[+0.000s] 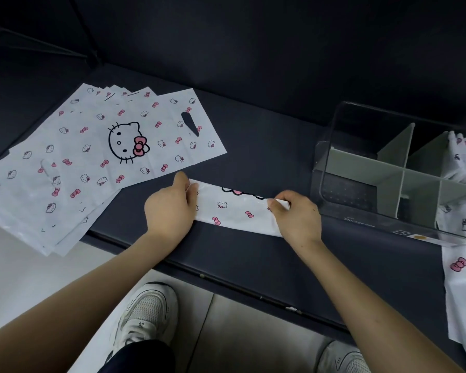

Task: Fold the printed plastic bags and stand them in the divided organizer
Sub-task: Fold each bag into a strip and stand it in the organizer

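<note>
**Head view: bag folded to a strip, both hands on its ends**

Writing: the clear front wall of the organizer (388, 179) carries small pale lettering (359, 223) that looks like "Storage box", seen upside down, with a yellow sticker (420, 237) further along the wall. The tongue of the left shoe (148, 313) is marked "36". The bags carry a cat-face-and-pink-bow print, with no words legible.

Task thing: the folded bag (234, 208) lies as a long strip at centre frame on the dark table (267, 135). The left hand (170, 208) grips its left end with fingers curled. The right hand (297, 216) pinches the right end, where a corner is raised.

Edges and room: the table's near edge runs diagonally from centre left to lower right. The stack of flat bags (92, 162) at upper left fans out and overhangs that edge. Bare table lies between the stack and the organizer, and beyond the strip. The organizer sits just right of the right hand, with grey dividers (398, 184) upright. Folded bags (460, 157) stand in its far-right compartments. A loose bag (463, 286) lies at the lower right.

Surroundings: dark backdrop behind, pale floor (24, 265) below.
</note>
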Motion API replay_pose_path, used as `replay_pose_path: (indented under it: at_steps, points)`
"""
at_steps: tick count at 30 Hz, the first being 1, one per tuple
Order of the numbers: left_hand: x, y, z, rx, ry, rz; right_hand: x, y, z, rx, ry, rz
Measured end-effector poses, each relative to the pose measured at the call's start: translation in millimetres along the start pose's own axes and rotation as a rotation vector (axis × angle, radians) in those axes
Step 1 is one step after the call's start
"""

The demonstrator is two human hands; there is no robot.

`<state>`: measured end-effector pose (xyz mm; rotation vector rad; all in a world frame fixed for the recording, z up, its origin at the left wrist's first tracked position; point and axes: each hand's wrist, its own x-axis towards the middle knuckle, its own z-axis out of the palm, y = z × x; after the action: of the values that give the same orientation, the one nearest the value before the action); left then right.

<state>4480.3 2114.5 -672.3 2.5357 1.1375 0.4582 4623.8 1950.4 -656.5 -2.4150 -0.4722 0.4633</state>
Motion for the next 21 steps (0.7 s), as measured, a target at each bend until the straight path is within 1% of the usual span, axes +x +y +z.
replay_pose_path:
  at_steps: [2, 5, 7, 9, 10, 12, 13, 15, 17, 18, 19, 20, 21]
  points:
    - [-1, 1, 1, 0.075, 0.053, 0.061, 1, 0, -1, -0.008, -0.015, 0.002]
    - [-3, 4, 3, 0.218, 0.194, 0.214, 1, 1, -1, -0.008, -0.018, 0.002]
    - [-6, 10, 6, 0.217, 0.192, 0.357, 1, 1, -1, -0.001, -0.018, 0.003]
    - [-13, 16, 13, 0.159, 0.071, 0.488, 2, 1, -1, 0.005, -0.017, 0.0]
    - [-18, 19, 17, 0.142, -0.013, 0.505, 3, 2, -1, 0.012, -0.019, 0.006]
    - [-22, 22, 22, 0.147, -0.171, 0.464, 3, 4, 1, 0.017, -0.026, 0.008]
    - [-22, 22, 23, 0.161, -0.22, 0.443, 3, 3, 2, 0.019, -0.025, 0.01]
    - [-22, 22, 23, 0.194, -0.275, 0.417, 4, 3, 1, 0.022, -0.026, 0.011]
    - [-22, 22, 23, 0.215, -0.29, 0.402, 3, 1, -1, -0.003, -0.036, 0.005]
    - [-22, 23, 22, 0.221, -0.293, 0.395, -1, -1, -2, -0.097, -0.008, -0.012]
    - [-23, 24, 22, 0.224, -0.297, 0.388, -5, -2, -2, -0.289, 0.081, -0.084]
    - [-23, 24, 22, 0.223, -0.3, 0.382, -9, -2, -2, -0.492, 0.219, -0.196]
    - [-24, 24, 23, 0.22, -0.302, 0.379, -13, -1, -1, -0.638, 0.333, -0.306]
